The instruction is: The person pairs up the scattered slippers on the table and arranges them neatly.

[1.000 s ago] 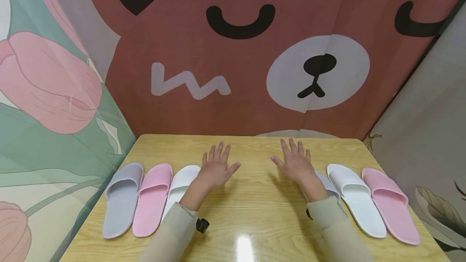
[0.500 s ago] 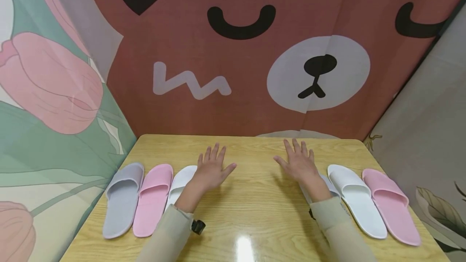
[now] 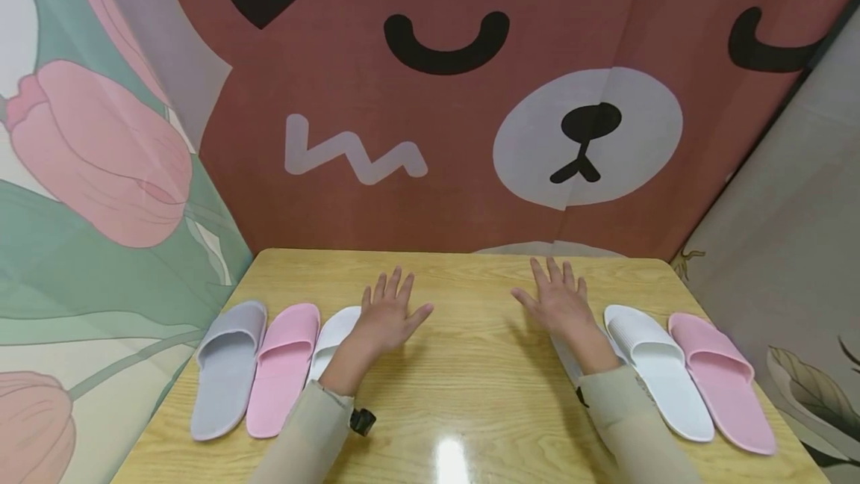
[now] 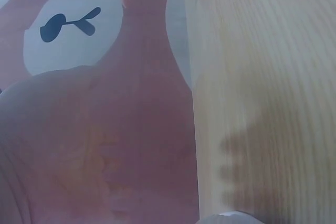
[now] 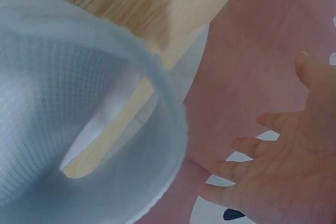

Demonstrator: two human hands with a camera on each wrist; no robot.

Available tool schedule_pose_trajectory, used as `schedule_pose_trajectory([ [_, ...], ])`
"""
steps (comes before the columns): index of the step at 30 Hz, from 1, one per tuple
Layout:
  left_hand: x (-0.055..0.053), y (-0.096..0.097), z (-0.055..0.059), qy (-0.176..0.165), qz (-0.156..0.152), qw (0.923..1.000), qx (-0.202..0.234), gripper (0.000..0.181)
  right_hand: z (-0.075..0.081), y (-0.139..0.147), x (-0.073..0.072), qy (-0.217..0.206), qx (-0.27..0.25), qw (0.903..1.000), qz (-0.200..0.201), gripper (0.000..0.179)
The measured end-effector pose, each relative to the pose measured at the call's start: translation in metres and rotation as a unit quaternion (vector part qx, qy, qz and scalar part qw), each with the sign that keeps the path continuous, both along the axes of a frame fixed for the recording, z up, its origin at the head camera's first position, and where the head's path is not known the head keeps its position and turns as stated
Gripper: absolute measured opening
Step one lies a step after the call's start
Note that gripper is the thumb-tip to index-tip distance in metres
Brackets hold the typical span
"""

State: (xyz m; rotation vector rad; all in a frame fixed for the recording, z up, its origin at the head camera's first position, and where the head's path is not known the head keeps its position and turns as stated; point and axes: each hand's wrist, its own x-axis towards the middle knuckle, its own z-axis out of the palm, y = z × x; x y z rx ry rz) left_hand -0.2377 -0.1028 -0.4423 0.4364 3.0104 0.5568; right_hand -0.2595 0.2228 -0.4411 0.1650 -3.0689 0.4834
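Fingers spread, my left hand [image 3: 387,322] hovers palm down above the table, just right of a white slipper [image 3: 334,333] that the forearm partly covers. A pink slipper [image 3: 282,373] and a grey slipper [image 3: 227,372] lie further left. My right hand [image 3: 561,308], also spread and holding nothing, is over a second grey slipper [image 3: 566,358], mostly hidden by the hand and wrist. That slipper's open strap end [image 5: 157,145] looms large in the right wrist view, with the right hand [image 5: 294,161] beyond it. To the right lie another white slipper [image 3: 672,387] and another pink slipper [image 3: 728,394].
The wooden table [image 3: 463,364] has its back edge against a brown bear-print curtain [image 3: 457,200]. A floral curtain [image 3: 134,275] borders the left side, a grey one [image 3: 793,245] the right. Both wrists carry small dark devices on straps.
My left hand has drifted slightly left and down, my right hand to the right across the grey slipper. The hands are further apart; the slippers have stayed put.
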Motion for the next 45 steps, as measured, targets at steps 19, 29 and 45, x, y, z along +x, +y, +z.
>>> schedule_pose_trajectory([
  [19, 0.007, -0.011, 0.0, -0.009, 0.007, 0.9999, 0.0, 0.08, 0.001, 0.012, 0.002, -0.008, 0.002, 1.0, -0.002, 0.083],
  [29, 0.009, -0.02, -0.002, 0.005, 0.013, 0.9999, 0.001, 0.08, 0.001, 0.018, 0.001, -0.006, 0.002, 1.0, -0.006, 0.084],
  [45, 0.014, -0.029, -0.001, -0.006, 0.018, 0.9998, -0.004, 0.079, 0.001, 0.027, 0.004, -0.005, -0.003, 0.9999, -0.011, 0.083],
])
